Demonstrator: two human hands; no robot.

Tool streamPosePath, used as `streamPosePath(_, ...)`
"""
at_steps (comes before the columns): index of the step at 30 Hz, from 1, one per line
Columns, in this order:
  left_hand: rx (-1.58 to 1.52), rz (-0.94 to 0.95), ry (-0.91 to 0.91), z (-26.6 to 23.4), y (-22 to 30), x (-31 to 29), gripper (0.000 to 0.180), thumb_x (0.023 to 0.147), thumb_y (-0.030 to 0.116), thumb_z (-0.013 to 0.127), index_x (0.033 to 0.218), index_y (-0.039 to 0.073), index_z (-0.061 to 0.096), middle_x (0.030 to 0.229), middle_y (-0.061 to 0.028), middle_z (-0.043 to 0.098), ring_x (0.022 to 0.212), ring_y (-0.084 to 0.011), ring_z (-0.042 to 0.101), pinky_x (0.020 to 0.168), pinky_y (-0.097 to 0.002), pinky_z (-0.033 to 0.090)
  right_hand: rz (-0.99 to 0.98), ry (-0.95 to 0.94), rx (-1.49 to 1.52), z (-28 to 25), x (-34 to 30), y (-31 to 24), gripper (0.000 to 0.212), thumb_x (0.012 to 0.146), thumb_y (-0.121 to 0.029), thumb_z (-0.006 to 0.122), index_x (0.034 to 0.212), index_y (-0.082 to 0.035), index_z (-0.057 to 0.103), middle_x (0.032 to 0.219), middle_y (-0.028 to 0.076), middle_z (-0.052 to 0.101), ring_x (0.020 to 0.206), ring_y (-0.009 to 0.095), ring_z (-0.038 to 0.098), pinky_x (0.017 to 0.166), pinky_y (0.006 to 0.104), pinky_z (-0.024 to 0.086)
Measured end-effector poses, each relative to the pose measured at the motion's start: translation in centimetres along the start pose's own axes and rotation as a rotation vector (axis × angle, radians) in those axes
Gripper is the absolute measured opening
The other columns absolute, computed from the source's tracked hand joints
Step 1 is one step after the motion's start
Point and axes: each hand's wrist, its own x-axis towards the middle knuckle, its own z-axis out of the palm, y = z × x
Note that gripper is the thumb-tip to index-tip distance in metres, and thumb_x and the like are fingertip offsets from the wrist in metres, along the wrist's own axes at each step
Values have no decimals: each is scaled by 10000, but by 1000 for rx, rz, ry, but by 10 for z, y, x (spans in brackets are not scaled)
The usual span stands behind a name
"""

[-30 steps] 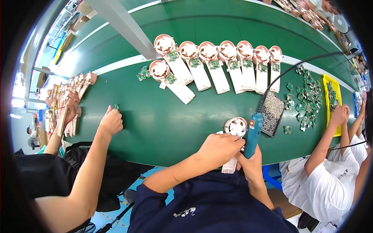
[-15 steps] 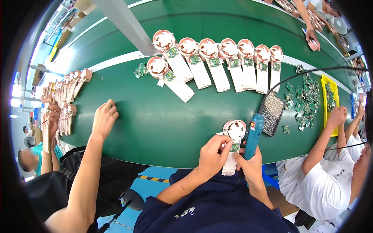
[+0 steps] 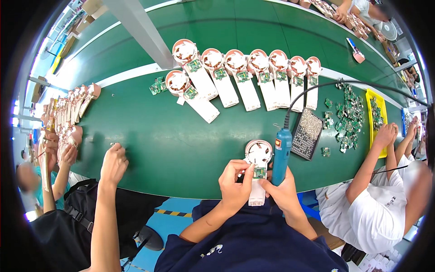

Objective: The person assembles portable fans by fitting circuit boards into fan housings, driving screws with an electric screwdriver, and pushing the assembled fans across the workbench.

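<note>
A white fan unit (image 3: 257, 194) with a round pink-rimmed fan head (image 3: 258, 151) lies in front of me near the table's front edge. A small green circuit board (image 3: 259, 173) sits on its body just below the fan. My left hand (image 3: 234, 185) is closed, thumb and forefinger pinched at the board's upper left edge; what lies between the fingertips is too small to make out. My right hand (image 3: 283, 189) is wrapped round a teal electric screwdriver (image 3: 282, 154), its cable end pointing away from me. The right thumb rests by the unit's body beneath the board.
Several similar fan units (image 3: 248, 93) stand in a row at the back. Right of the screwdriver lie a black tray (image 3: 296, 146) of small metal parts, loose circuit boards (image 3: 349, 118) and a yellow bin (image 3: 384, 105). A co-worker's arm (image 3: 106, 199) reaches in at left; others work at right.
My hands, the fan unit and the screwdriver keep nearly the same arrangement while the view shifts slightly. The left co-worker's hand has drawn nearer the front edge; the far-right co-worker has released a fan unit.
</note>
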Motion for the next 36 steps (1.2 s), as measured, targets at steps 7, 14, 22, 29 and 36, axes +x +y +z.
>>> streamPosePath(7,-101,-3,91,-5,14,40,108,878,-26,665,921,-22,566,900,-97,628,758,-77,600,607,-207,491,-97,-103,-36,15,33,-34,468,777,57,706,1154,2,434,849,93,626,554,96,567,447,228,447)
streamPosePath(14,-187,47,109,-8,35,83,104,904,7,648,916,-38,555,877,-86,626,749,-90,618,603,-217,521,-121,-252,28,21,64,-62,459,784,47,704,1159,-19,447,906,106,610,577,101,570,438,230,439)
streamPosePath(22,-148,66,137,-12,38,133,115,902,16,656,902,-33,552,861,-54,599,734,-65,585,590,-190,464,-147,-327,-17,41,109,-90,396,776,28,683,1122,-5,492,768,34,557,540,90,520,451,235,416)
streamPosePath(29,-4,95,161,-14,31,159,155,895,67,676,873,-41,567,836,-63,624,730,-91,615,617,-240,514,-161,-368,44,48,137,-94,373,783,16,677,1107,-11,494,729,15,539,542,88,510,461,232,408)
streamPosePath(36,27,146,179,-6,25,170,155,887,77,681,881,-28,568,815,-74,643,715,-98,622,597,-247,513,-131,-380,131,46,146,-94,315,775,25,685,1021,-18,494,716,25,548,529,94,521,457,240,431)
